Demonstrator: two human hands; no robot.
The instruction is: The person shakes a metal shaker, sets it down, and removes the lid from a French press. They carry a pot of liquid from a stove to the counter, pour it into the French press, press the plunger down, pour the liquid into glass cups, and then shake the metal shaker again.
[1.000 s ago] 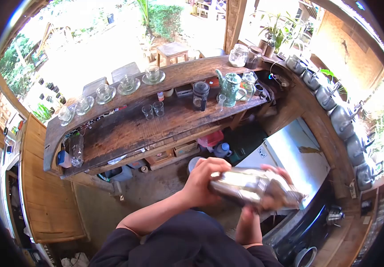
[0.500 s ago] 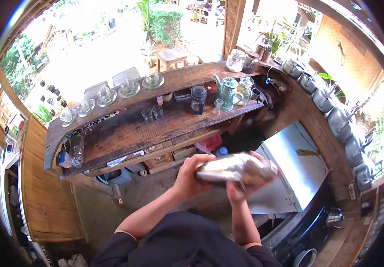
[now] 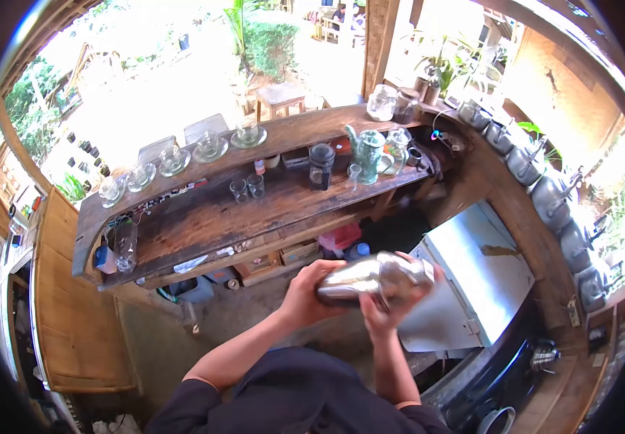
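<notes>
A shiny metal cocktail shaker (image 3: 352, 281) lies nearly sideways in the air in front of my chest. My left hand (image 3: 305, 295) is wrapped round its wide end. Round the narrower capped end closes my right hand (image 3: 388, 311), a little blurred by motion, with the thumb underneath and fingers over the far side. Beyond the shaker is the wooden counter, where two small clear glasses (image 3: 247, 189) stand side by side. A French press (image 3: 321, 166) and a green speckled pot (image 3: 368, 155) stand farther right on the same counter.
Several glass cups on saucers (image 3: 210, 147) line the raised wooden ledge (image 3: 291, 129). Glass jars (image 3: 383, 103) stand at its right end. Several metal kettles (image 3: 553, 199) follow the right-hand shelf. A white fridge (image 3: 472, 267) stands close to my right, and a bamboo panel (image 3: 77, 289) at left.
The shaker, still in both hands, has shifted slightly left and down at its right end. My right hand has moved left with it, and it looks less blurred.
</notes>
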